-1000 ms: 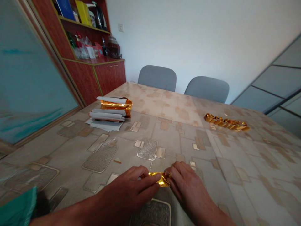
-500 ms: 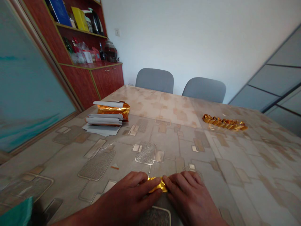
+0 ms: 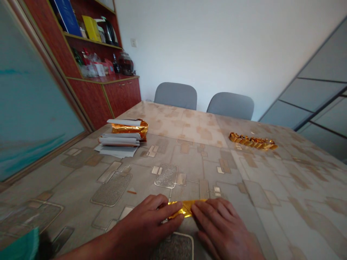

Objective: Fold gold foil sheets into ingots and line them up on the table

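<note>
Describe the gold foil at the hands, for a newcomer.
Start at the beige, rectangle-patterned table. Between a bare left hand and bare right hand on its near side shows a shiny gold foil strip. Unlike the ridged golden row beyond, it's being touched.

One camera sits on the person's head and looks forward and down across the table (image 3: 195, 166). The left hand (image 3: 151, 218) and right hand (image 3: 222, 224) are close to it, low in the middle of the view. Farther off are two grey chairs (image 3: 175, 95) and a white wall (image 3: 217, 47). A red cupboard (image 3: 122, 96) shows at the upper left, far from the camera.
</note>
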